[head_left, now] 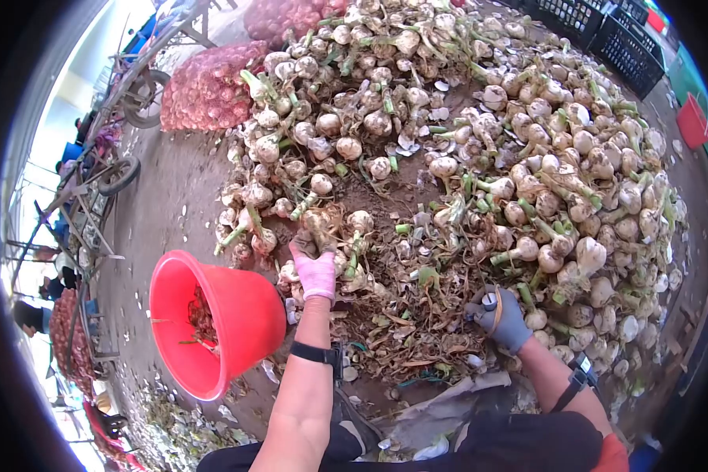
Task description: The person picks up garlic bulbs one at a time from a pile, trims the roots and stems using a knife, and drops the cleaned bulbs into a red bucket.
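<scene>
My left hand (315, 267), in a pink glove with soiled fingertips, reaches to the near edge of a heap of garlic. Its fingers are closed around a dirty, rooty garlic bulb (320, 224), partly hidden by the hand. My right hand (503, 318), in a grey glove, is curled shut low over the dry leaf litter. A small pale round end and a thin brown strip show at its fingers, but what it grips is not clear. Garlic bulbs (558, 252) with cut green stems lie close beside it.
A red bucket (248, 315) tilts at my left, with reddish-brown scraps inside. Filled red mesh sacks (212, 86) lie beyond it. Black crates (625, 51) and a small red bucket (693, 122) stand at the far right. Carts with wheels (119, 175) line the left side.
</scene>
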`<state>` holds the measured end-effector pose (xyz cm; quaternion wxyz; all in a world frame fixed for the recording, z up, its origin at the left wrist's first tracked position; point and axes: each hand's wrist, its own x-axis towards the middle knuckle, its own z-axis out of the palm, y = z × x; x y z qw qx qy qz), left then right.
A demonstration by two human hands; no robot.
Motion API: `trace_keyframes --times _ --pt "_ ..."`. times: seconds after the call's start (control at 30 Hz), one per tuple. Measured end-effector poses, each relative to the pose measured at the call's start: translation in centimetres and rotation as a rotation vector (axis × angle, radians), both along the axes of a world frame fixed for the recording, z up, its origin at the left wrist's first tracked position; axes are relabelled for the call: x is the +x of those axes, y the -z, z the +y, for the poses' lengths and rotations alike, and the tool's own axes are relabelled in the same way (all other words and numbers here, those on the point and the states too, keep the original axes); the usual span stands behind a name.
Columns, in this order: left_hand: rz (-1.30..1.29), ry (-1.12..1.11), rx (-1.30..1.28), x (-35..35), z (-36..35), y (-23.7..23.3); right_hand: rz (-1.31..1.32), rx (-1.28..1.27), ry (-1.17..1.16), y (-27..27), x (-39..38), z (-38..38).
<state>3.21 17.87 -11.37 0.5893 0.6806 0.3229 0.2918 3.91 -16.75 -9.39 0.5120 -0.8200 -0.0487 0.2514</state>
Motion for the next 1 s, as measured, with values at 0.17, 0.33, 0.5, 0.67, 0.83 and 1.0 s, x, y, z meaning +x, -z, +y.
trace_keyframes --times 0.17,0.33,0.5,0.67,0.83,1.0 --pt "0.144 0.159 -0.066 0.3 -2.8 -2.9 0.033 0.046 -0.021 -1.9 0.3 0.1" --pt "0.192 0.604 -0.035 -0.7 -11.3 -8.8 -0.305 0.08 -0.104 -5.1 0.6 -0.1" --pt "0.26 0.772 0.456 -2.1 -14.6 -8.6 -0.324 -0.018 -0.283 -8.4 1.6 -0.3" --pt "0.077 0.763 0.866 -2.1 -15.6 -9.6 -0.335 -0.019 -0.341 -8.7 1.7 -0.6" --pt "0.217 0.839 0.789 -1.9 -14.9 -13.7 0.001 -0.32 -0.144 -3.1 3.0 -3.7" --pt "0.182 0.752 0.822 -1.3 -14.6 -12.7 -0.108 0.015 -0.055 -4.3 1.2 -2.5"
